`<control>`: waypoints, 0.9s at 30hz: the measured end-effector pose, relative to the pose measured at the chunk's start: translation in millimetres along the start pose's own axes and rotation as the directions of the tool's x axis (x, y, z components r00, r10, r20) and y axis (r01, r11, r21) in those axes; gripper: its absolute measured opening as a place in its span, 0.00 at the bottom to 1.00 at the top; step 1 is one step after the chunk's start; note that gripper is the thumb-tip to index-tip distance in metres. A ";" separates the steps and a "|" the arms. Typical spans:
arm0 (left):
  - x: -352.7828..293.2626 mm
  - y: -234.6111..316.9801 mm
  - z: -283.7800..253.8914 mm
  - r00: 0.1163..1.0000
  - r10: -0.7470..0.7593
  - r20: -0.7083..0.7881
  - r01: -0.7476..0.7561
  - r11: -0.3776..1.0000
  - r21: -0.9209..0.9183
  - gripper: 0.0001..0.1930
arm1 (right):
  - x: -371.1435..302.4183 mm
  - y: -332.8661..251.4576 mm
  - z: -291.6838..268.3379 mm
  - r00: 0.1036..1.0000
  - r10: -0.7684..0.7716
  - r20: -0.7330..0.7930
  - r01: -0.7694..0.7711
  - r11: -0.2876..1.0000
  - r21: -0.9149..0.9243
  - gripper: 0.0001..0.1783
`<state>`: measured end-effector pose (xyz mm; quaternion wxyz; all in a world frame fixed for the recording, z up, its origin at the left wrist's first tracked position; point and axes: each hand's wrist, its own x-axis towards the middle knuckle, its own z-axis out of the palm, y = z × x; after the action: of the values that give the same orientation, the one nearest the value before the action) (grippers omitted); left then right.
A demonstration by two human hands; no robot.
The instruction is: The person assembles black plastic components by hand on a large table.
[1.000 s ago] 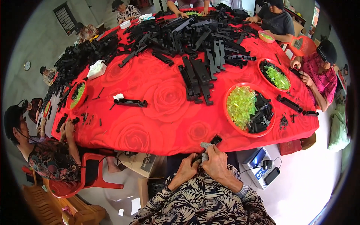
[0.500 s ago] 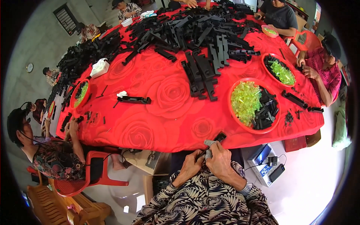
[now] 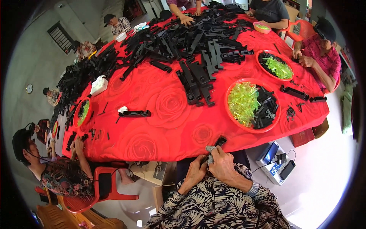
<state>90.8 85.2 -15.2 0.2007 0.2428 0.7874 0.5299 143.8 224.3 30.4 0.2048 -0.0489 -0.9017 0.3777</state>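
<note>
Left hand (image 3: 195,171) and right hand (image 3: 224,165) are pinching a black part (image 3: 220,141) by the desk (image 3: 183,149), seemingly working it over; the next move is probably calling for steadiness.

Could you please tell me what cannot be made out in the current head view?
- Head view: the near end of the black part, covered by the left hand and right hand.
- Head view: the head of the person in the dark grey shirt, cut off by the upper edge.
- Head view: the exact shapes of the black bits, too small.
</note>
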 end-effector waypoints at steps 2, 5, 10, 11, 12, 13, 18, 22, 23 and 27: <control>-1.0 -2.7 5.5 0.998 -0.021 -0.065 0.017 0.998 -0.058 0.12 | -1.0 0.7 -0.1 1.000 0.007 -0.006 -0.007 1.000 -0.005 0.25; 0.4 -1.7 3.8 0.998 -0.049 -0.042 0.045 0.996 -0.078 0.10 | -2.2 4.3 -5.0 1.000 -0.019 -0.009 0.019 1.000 -0.022 0.26; -7.1 -4.3 -2.5 0.981 -0.191 0.023 0.192 0.957 -0.218 0.07 | 10.5 4.8 -20.5 0.973 -0.057 -0.225 0.039 0.996 -0.086 0.28; -9.8 0.4 -5.6 0.971 -0.239 0.021 0.236 0.939 -0.250 0.06 | 14.7 5.2 -24.1 0.960 -0.070 -0.270 0.041 0.993 -0.113 0.26; -12.1 -2.1 -9.4 0.970 -0.242 0.018 0.238 0.938 -0.252 0.06 | 17.1 4.5 -25.1 0.945 -0.088 -0.315 0.045 0.989 -0.139 0.25; -15.0 -6.4 -12.7 0.958 -0.282 0.048 0.285 0.931 -0.228 0.07 | 17.1 4.4 -23.7 0.955 -0.064 -0.288 0.048 0.997 -0.062 0.22; -21.1 -16.1 -15.6 0.975 -0.215 0.047 0.220 0.951 -0.215 0.08 | 10.4 4.7 -5.8 0.993 -0.033 -0.118 0.044 0.994 0.095 0.21; -24.5 -17.6 -16.0 0.969 -0.233 0.083 0.245 0.944 -0.219 0.08 | 8.5 5.0 -7.0 0.999 0.044 0.015 -0.046 0.988 0.146 0.21; -23.5 -20.2 -14.7 0.966 -0.239 0.103 0.256 0.942 -0.215 0.09 | 7.7 5.3 -7.9 0.999 0.051 0.016 -0.052 0.987 0.153 0.21; -18.6 -22.1 -13.2 0.967 -0.234 0.102 0.249 0.951 -0.184 0.11 | 6.5 10.1 -1.1 0.999 0.031 -0.041 -0.025 0.987 0.159 0.21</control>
<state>94.4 57.3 -30.0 0.3178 0.1446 0.7468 0.5660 137.6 233.8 26.1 0.2220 -0.0533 -0.8633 0.4501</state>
